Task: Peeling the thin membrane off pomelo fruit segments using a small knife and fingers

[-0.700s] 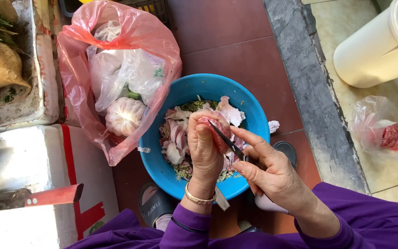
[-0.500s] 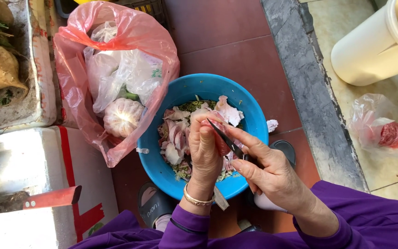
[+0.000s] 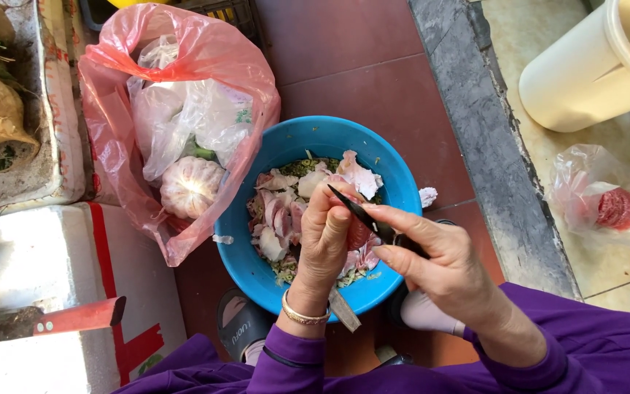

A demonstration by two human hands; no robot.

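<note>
A blue bowl (image 3: 388, 168) on the red tiled floor holds pink and white peelings and green scraps (image 3: 278, 211). Over the bowl, my left hand (image 3: 326, 233) curls around a small reddish piece, mostly hidden in the fingers. My right hand (image 3: 439, 263) grips a small dark-bladed knife (image 3: 355, 208), its tip touching the piece in my left hand. A gold bracelet sits on my left wrist, and both arms wear purple sleeves.
A red plastic bag (image 3: 176, 95) with white bags and a garlic bulb (image 3: 189, 186) lies left of the bowl. White foam boxes (image 3: 45, 255) stand further left, with a red-handled tool (image 3: 74, 317). A cream bucket (image 3: 599, 66) and a clear bag (image 3: 607, 204) sit right, beyond a grey kerb (image 3: 504, 190).
The knife tip has shifted slightly against the piece in my left hand. Both hands stay over the bowl.
</note>
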